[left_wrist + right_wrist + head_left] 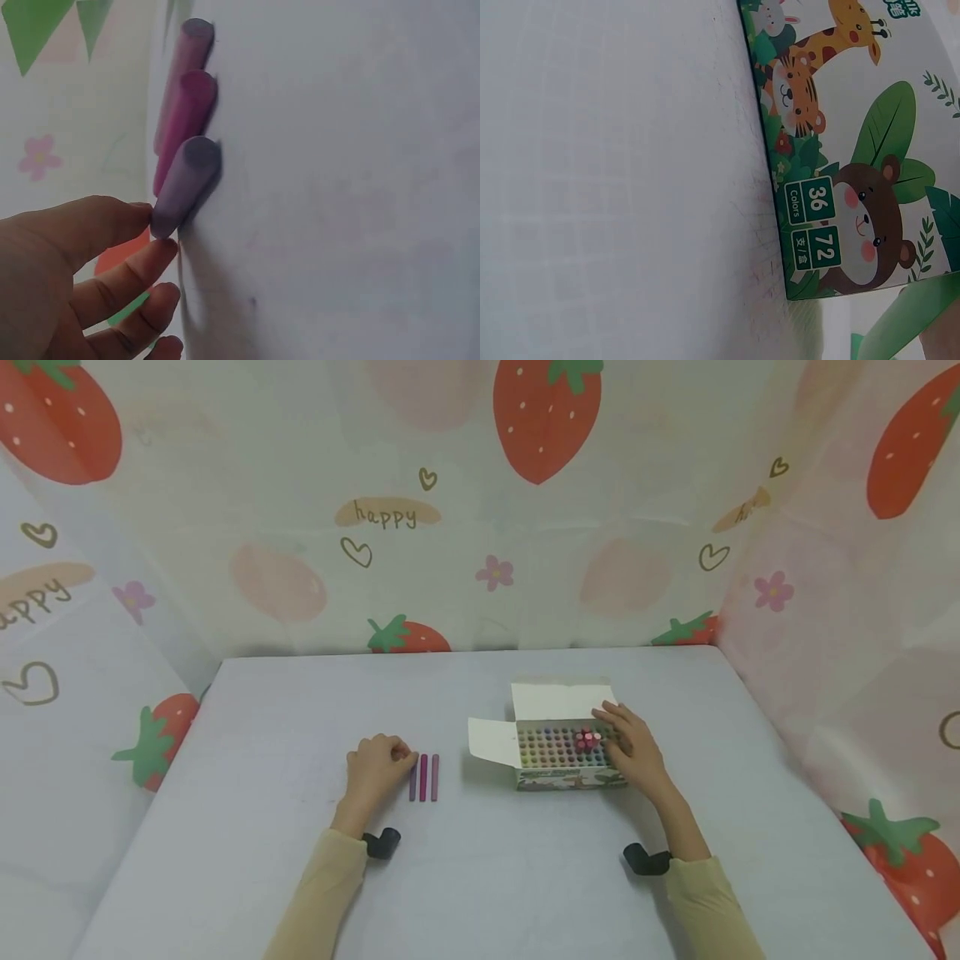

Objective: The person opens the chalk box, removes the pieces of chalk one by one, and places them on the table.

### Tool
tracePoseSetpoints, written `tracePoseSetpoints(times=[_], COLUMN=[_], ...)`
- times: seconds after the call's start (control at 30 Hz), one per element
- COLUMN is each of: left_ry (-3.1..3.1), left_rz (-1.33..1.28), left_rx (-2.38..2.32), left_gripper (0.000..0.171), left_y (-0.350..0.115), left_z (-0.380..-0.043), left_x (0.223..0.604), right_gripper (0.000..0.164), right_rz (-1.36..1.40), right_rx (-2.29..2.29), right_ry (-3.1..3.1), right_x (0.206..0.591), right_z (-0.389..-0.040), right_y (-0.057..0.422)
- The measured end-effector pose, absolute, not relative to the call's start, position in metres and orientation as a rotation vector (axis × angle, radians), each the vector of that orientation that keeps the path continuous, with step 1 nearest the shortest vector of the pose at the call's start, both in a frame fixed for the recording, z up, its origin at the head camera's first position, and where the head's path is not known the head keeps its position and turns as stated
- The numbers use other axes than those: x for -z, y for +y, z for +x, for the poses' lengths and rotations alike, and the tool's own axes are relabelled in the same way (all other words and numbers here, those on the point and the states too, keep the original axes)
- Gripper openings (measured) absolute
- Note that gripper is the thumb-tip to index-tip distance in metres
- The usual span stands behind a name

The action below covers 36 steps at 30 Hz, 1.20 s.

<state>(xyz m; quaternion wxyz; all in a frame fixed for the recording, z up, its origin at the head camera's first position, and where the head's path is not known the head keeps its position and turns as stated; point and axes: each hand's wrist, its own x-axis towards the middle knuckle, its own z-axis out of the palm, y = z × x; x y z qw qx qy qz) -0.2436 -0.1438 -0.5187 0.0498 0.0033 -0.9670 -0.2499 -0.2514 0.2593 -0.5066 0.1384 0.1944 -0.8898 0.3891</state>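
My left hand (377,766) is at the left of a short row of crayons. Its thumb and forefinger pinch the far end of the purple crayon (187,176), which lies on the table. Beside that crayon lie a magenta crayon (423,777) and a dusky pink crayon (435,777), parallel and slightly apart. At the right end of the crayon box (566,778), my right hand (636,752) rests with its fingers spread over the edge. Upright crayons fill the box in rows, and several pink ones (587,741) stick up higher. The right wrist view hides most of that hand.
The box's white lid (562,702) stands open at the back, and a side flap (492,741) juts left. Both share the white table (300,693). Strawberry-printed cloth (465,460) hangs behind and at both sides. A black device (383,843) sits at each wrist.
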Motion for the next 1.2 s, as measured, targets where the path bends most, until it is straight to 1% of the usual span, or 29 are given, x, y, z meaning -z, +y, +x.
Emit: tracePoseSetpoints(times=[0.33, 0.53, 0.8, 1.2], left_ry=[-2.952, -2.907, -2.792, -2.546], left_rz=[0.014, 0.01, -0.046, -0.252], left_rx=[0.743, 0.744, 0.8, 0.894], left_gripper=[0.024, 0.022, 0.017, 0.005], left_y=[-0.144, -0.144, -0.135, -0.098], left_z=[-0.243, -0.241, -0.242, -0.241], left_x=[0.522, 0.515, 0.495, 0.464], right_gripper=[0.046, 0.047, 0.045, 0.043], right_rz=[0.556, 0.555, 0.53, 0.54], right_rx=[-1.095, -1.103, -1.068, -1.093], right_ry=[-2.589, -2.587, -2.607, -2.603], right_x=[0.506, 0.507, 0.507, 0.505], right_z=[-0.25, -0.251, -0.25, -0.249], right_y=[0.259, 0.259, 0.259, 0.259])
